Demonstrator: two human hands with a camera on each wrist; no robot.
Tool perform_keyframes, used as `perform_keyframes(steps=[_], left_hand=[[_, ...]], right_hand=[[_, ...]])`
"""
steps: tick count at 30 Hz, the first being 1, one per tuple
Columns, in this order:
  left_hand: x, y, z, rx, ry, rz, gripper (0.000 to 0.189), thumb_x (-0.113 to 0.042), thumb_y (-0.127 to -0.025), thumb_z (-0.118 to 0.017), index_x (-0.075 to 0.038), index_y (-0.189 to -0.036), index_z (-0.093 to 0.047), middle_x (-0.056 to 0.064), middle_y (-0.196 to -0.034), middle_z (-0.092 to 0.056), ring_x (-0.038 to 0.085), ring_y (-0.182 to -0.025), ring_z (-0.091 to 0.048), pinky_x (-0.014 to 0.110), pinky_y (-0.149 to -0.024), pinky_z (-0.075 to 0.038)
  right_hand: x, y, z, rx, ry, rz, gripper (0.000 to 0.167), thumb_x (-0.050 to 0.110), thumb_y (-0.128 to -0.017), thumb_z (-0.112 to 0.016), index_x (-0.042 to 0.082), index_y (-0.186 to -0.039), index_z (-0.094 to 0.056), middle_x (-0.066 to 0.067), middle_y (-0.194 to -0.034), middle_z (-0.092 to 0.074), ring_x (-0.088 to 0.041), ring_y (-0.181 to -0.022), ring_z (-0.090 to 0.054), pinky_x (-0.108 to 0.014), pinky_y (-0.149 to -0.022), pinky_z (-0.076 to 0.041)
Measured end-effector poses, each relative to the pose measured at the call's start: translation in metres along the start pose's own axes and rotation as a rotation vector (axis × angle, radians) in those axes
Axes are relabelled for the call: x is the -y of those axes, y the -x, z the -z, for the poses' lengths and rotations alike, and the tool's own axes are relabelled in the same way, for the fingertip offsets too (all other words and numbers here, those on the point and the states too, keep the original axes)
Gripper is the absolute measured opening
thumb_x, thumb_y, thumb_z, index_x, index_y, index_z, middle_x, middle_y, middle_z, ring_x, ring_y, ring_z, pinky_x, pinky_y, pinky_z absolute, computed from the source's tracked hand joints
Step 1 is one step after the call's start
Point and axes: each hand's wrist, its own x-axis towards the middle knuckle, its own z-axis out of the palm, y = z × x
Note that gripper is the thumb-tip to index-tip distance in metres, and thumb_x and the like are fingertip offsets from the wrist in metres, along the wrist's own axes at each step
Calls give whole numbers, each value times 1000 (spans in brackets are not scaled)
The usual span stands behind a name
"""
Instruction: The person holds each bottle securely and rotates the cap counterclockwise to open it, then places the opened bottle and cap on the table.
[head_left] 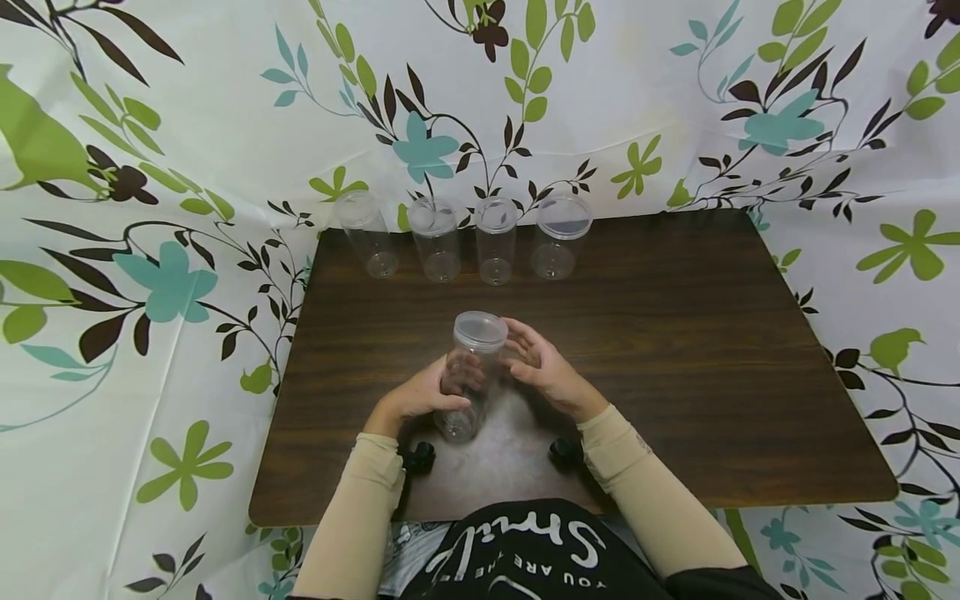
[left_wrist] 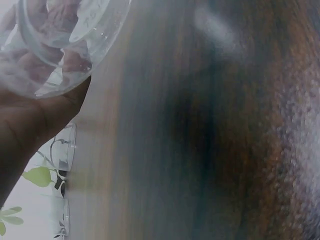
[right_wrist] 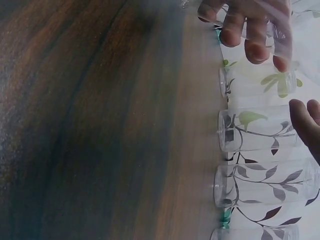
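My left hand grips a clear plastic jar round its body, thumb in front and fingers showing through the wall behind. The jar leans a little, its frosted lid on top and its base toward my body. Beside the lid, my right hand has its fingers spread and loosely bent, with nothing in its grasp. In the left wrist view the jar's round base is seen from below at the top left. The right wrist view shows the left hand's fingers through the jar, apart from the right hand's fingers.
Several lidded clear jars stand in a row along the back of the dark wooden table. Behind them hangs a white cloth with leaf and flower prints. A black wrist device sits below the left hand.
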Motion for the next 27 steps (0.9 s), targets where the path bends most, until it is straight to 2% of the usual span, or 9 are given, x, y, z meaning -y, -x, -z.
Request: perform_keyframes(steps=[4,7,11,14,20,24,27], left_hand=[[0,-1,0,4,-17,21,72,-13,-89,-77,7,-143,-33,32,-135,-53,45,-123,-55,43,-96,-49],[1,-2,-1,9,-27,29,70,-7,-89,-75,6,-143,-33,32,-135,-53,45,-123,-54,42,-96,-49],[0,-5,-3,31,-65,26,74,-10,-89,-76,3,-146,-31,31,-136,-53,43,-124,-55,48,-97,-49],[0,-7,-7,65,-93,25,80,-15,-90,-78,-3,-151,-27,27,-137,-54,41,-124,-56,53,-99,-49],[-2,-10,-13,118,-77,21,91,-24,-89,-80,-4,-154,-20,29,-139,-52,41,-126,-54,55,-102,-46],[-2,-10,-14,123,-70,27,92,-29,-88,-80,-3,-153,-20,29,-138,-52,41,-126,-54,54,-103,-46],[1,-10,-13,119,-51,25,90,-26,-88,-81,-1,-152,-22,30,-137,-51,43,-126,-54,55,-103,-46]], right_hand=[[0,-2,-1,24,23,-17,107,54,-86,-76,1,-159,-19,-21,-161,-29,-33,-150,-25,-60,-117,-22],[0,-4,-2,40,35,-27,108,55,-85,-76,3,-160,-18,-20,-162,-27,-34,-151,-24,-61,-118,-19],[0,-7,-4,39,51,-17,108,54,-84,-78,1,-159,-20,-21,-158,-33,-30,-146,-32,-45,-118,-28],[0,-9,-5,22,67,-6,108,55,-82,-80,-3,-155,-26,-20,-150,-43,-24,-136,-44,-33,-110,-38],[-2,-13,-5,10,45,-8,112,57,-76,-83,-6,-153,-31,-12,-140,-52,-18,-126,-53,-30,-105,-44],[-3,-15,-4,19,33,-13,112,57,-76,-83,-7,-153,-31,-13,-140,-52,-19,-125,-54,-31,-103,-45],[-3,-17,-3,30,36,-18,112,58,-77,-82,-6,-153,-30,-15,-141,-52,-20,-125,-54,-31,-104,-45]])
